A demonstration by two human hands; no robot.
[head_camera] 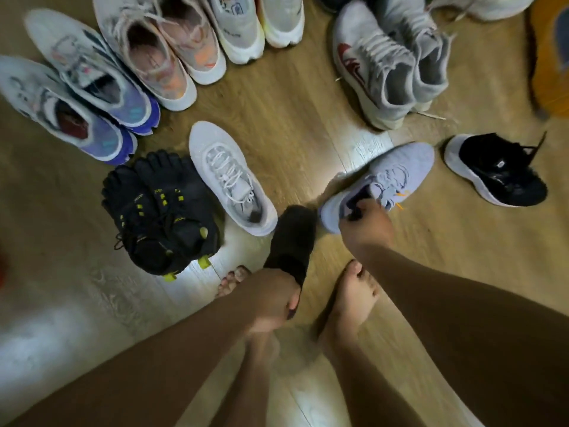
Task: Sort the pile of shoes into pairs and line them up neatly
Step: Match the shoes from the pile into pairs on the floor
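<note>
while the right hand (366, 224) pinches the heel collar of the pale lilac sneaker (397, 177), fingers curled into its opening, the left hand (271, 300) curls round the back of a black slipper (292, 238) held over the wooden floor (292, 118). the sneaker looks a likely match for the white sneaker (231, 177) beside the black toe shoes (160, 211); best carry it low and set it parallel, toes aligned. the slipper hangs between the two, with bare feet (354, 291) close below. a black trainer (495, 171) lies alone to the right.
</note>
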